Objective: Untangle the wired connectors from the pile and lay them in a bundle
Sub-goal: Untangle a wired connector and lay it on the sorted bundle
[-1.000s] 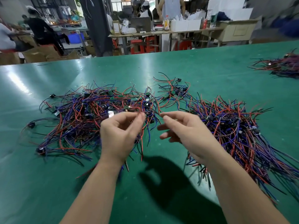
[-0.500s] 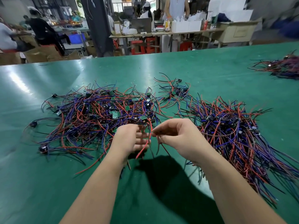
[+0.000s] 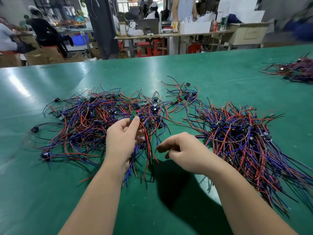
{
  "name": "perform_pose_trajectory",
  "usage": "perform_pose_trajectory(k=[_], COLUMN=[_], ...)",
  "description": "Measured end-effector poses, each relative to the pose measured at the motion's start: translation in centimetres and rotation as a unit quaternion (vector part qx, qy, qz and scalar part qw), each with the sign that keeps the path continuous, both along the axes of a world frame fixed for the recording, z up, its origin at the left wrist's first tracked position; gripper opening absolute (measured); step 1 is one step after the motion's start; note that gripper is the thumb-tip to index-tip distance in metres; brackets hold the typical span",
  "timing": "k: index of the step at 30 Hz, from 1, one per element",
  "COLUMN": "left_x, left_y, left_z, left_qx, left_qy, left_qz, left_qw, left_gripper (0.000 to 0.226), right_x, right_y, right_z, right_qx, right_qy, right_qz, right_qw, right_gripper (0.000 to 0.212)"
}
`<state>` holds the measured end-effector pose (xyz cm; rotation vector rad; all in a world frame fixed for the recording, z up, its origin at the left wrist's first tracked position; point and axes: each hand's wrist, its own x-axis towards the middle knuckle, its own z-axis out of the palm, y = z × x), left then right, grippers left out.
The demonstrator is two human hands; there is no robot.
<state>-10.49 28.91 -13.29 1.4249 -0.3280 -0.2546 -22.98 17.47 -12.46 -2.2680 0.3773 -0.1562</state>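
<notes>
Wired connector [image 3: 134, 118] pinched in our left hand [image 3: 122, 141], we are mid-untangling; next our curled right hand [image 3: 183, 150], grip unclear, must pull its wires [image 3: 148, 146] from the pile [image 3: 88, 119].

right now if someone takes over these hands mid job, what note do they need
Left hand: pinches one wired connector lifted over the tangled pile, its wires hanging down.
Right hand: fingers curled beside those wires; whether it holds one, cannot tell.
Done: a bundle lies on the right of the green table.
To do: lay this one there; most of the pile is tangled.
</notes>
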Motion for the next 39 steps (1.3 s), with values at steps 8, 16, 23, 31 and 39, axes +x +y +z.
perform_pose_trajectory(k=[8, 16, 23, 31, 39], left_x=[-0.5, -1.3, -1.3, 1.0, -0.5], left_y=[-0.2, -0.1, -0.2, 1.0, 0.7], left_z=[1.0, 0.6, 0.7, -0.9, 1.1], left_qx=[-0.12, -0.017, 0.039, 0.351, 0.067], left_qy=[0.079, -0.052, -0.087, -0.226, -0.131], left_qz=[-0.09, -0.24, -0.171, 0.085, 0.003], left_qw=[0.986, 0.969, 0.981, 0.905, 0.989], left_gripper=[0.015, 0.023, 0.018, 0.044, 0.033], right_x=[0.5, 0.6, 0.3, -0.9, -0.7], right_y=[0.2, 0.3, -0.5, -2.8, -2.1], right_z=[-0.3, 0.1, 0.9, 3.0, 3.0], right_qx=[-0.037, 0.18, 0.3, 0.605, 0.608], right_qy=[-0.076, -0.258, -0.307, -0.411, -0.336], right_qz=[-0.044, 0.009, -0.169, -0.21, -0.146], right_qw=[0.995, 0.949, 0.887, 0.649, 0.705], right_gripper=[0.046, 0.033, 0.019, 0.016, 0.019])
